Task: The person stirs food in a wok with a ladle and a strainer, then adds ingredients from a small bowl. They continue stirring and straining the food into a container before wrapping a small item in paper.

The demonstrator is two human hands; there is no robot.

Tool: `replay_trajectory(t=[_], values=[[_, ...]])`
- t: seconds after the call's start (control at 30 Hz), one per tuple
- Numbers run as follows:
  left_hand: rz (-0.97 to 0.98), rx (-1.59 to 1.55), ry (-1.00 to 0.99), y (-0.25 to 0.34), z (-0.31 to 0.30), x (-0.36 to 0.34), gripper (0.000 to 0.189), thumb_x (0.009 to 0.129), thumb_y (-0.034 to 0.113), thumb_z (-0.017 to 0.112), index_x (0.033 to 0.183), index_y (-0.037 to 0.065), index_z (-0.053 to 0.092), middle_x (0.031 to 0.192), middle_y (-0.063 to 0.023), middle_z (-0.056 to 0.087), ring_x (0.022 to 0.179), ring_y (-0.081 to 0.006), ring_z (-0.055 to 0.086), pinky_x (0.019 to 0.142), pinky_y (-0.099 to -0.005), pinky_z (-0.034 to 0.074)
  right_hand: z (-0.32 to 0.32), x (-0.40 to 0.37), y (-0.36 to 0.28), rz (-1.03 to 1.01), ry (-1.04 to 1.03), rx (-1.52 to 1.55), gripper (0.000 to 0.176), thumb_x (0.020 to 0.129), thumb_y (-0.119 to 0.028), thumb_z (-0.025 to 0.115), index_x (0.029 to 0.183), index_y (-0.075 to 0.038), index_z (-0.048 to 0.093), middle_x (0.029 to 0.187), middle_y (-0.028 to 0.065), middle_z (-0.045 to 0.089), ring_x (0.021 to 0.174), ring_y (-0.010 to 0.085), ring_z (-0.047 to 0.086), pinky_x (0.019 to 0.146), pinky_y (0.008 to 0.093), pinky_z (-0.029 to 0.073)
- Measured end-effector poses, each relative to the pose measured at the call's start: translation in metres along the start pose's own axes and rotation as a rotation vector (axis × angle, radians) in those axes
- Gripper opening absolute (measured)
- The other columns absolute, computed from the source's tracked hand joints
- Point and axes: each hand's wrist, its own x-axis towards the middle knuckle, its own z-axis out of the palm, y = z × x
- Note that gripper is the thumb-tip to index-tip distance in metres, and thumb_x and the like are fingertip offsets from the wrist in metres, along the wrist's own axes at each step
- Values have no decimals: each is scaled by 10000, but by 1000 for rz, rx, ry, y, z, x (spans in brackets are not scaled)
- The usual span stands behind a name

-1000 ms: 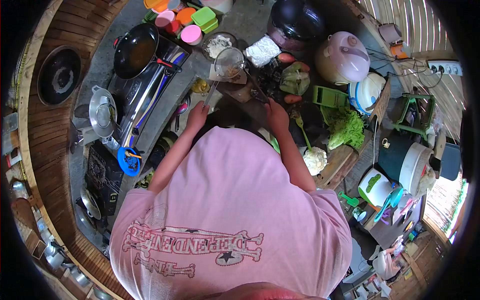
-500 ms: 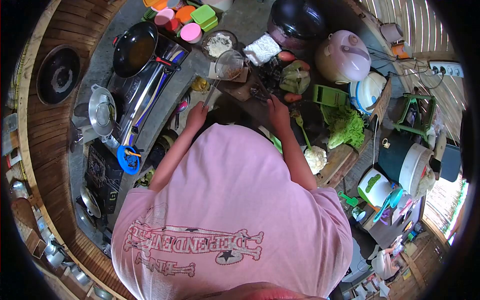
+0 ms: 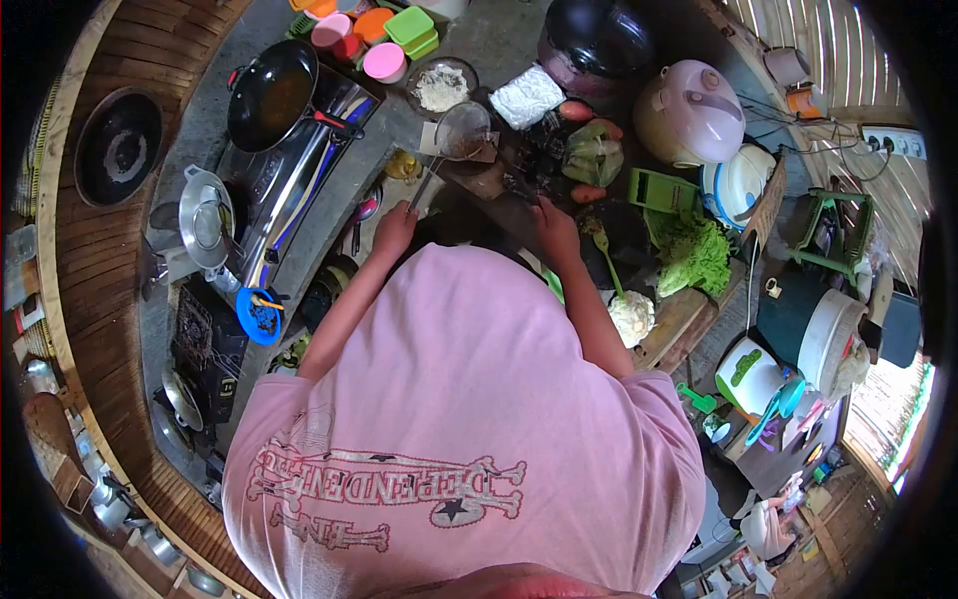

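Note:
My left hand (image 3: 396, 228) is closed round the long handle of a wire-mesh strainer (image 3: 462, 131). The strainer's round basket is over a small pale board or sheet, close to a bowl of white flour-like powder (image 3: 441, 88). My right hand (image 3: 556, 230) is closed at the edge of a dark area beside the wooden board (image 3: 477, 182); what it grips is too dark to make out. Ahead of that hand lie a bag of green vegetables (image 3: 593, 152), reddish tomato-like vegetables (image 3: 588, 194) and a white foil-like packet (image 3: 526, 97).
To the left, a wok (image 3: 272, 97) with brown liquid stands on a gas stove (image 3: 289, 190). A blue bowl (image 3: 258, 316) is at its near end. On the right are a pink rice cooker (image 3: 689, 112), leafy lettuce (image 3: 696, 255), a cauliflower (image 3: 632, 318) and a green-handled utensil (image 3: 607, 262).
The view has shifted very slightly. The dark thing by my right hand shows less of its shiny surface now. Both hands stay nearly in place, the left still on the strainer.

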Motion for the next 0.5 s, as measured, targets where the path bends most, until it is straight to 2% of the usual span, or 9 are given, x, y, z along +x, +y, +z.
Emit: replay_trajectory(t=[0.07,0.5], values=[[-23,7,-16,2,-1,1,271,973,299,561,983,30,541,858,-261,659,866,-489,626,726,-580,475,-5,-4,-2,33,-49,-30,347,981,-292,563,1215,-48,644,958,232,697,881,419,674,765,503,539],[-31,40,-35,10,-1,6,274,974,314,556,996,41,551,874,-261,662,883,-484,628,743,-578,476,-15,1,-8,14,-19,34,341,975,-288,582,1232,-74,647,993,216,698,913,404,670,785,484,529]])
